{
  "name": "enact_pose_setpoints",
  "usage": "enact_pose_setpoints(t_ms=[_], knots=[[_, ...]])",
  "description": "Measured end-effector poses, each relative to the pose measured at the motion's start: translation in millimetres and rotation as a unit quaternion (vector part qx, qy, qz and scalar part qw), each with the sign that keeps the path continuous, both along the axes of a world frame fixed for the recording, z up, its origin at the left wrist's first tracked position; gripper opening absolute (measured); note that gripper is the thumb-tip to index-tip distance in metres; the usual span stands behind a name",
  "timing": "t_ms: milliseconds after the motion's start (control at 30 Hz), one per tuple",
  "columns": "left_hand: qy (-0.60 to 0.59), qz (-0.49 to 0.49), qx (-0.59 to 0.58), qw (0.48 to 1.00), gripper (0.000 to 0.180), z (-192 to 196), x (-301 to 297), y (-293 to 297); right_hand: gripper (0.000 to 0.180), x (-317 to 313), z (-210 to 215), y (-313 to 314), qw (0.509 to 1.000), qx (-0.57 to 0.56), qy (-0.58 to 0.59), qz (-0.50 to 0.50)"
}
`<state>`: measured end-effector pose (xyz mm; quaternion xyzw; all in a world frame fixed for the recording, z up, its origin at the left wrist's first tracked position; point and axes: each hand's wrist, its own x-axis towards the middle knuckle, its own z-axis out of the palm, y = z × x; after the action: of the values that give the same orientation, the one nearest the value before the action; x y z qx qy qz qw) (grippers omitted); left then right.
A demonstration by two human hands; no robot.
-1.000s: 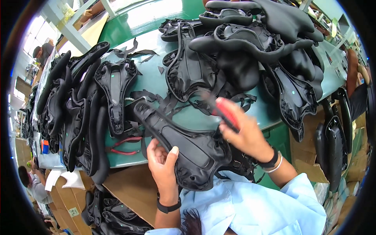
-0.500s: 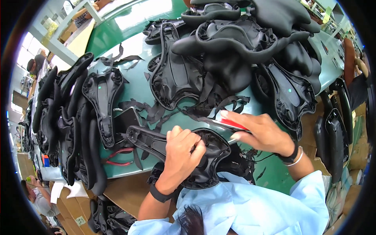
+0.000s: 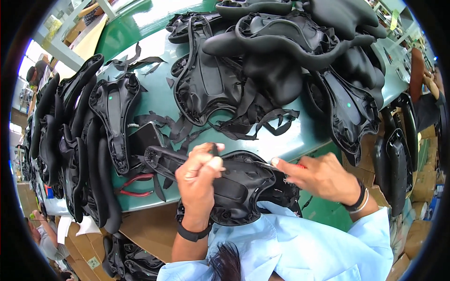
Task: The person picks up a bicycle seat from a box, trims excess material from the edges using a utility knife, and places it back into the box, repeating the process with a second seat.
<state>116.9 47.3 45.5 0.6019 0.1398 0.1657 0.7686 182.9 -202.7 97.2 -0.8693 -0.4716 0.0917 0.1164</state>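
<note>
A black bicycle saddle point(image 3: 232, 187) lies underside up at the table's near edge, close against my body. My left hand point(image 3: 199, 175) is above its middle, thumb and fingers pinched on a small dark strip of cover material point(image 3: 215, 150). At the saddle's wide right end, my right hand point(image 3: 323, 178) is closed around a red-handled cutting tool point(image 3: 300, 166). The tool's thin metal blade points left and meets the saddle's rim; my fingers hide most of the handle.
Red-handled pliers point(image 3: 137, 184) lie left of the saddle, near a dark phone-like slab point(image 3: 149, 136). More saddles crowd the left point(image 3: 84, 154) and the far side point(image 3: 281, 37). Black fabric scraps point(image 3: 262, 122) litter the green table. Cardboard point(image 3: 145, 229) is below the near edge.
The right hand has brought the cutting tool down and slightly right onto the saddle's rim. My left hand has lifted and turned, now pinching a strip. The view has shifted slightly.
</note>
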Motion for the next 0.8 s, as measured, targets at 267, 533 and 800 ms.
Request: enact_pose_setpoints(t_ms=[267, 533, 800], knots=[[-0.062, -0.017, -0.052, 0.997, 0.010, -8.0, -2.4, 0.3, 0.057, -49.8, -1.1, -2.1, 0.992, 0.002, 0.012, -0.128], [-0.023, -0.104, 0.414, 0.904, 0.022, 7.4, 13.0, -17.8, 0.059, -44.6, -1.9, 10.3, 0.991, -0.001, 0.021, -0.132], [-0.114, 0.083, -0.170, 0.975, 0.017, 0.0, 19.3, -7.2, 0.063, -79.5, -21.6, 16.0, 0.889, 0.162, 0.336, -0.266]])
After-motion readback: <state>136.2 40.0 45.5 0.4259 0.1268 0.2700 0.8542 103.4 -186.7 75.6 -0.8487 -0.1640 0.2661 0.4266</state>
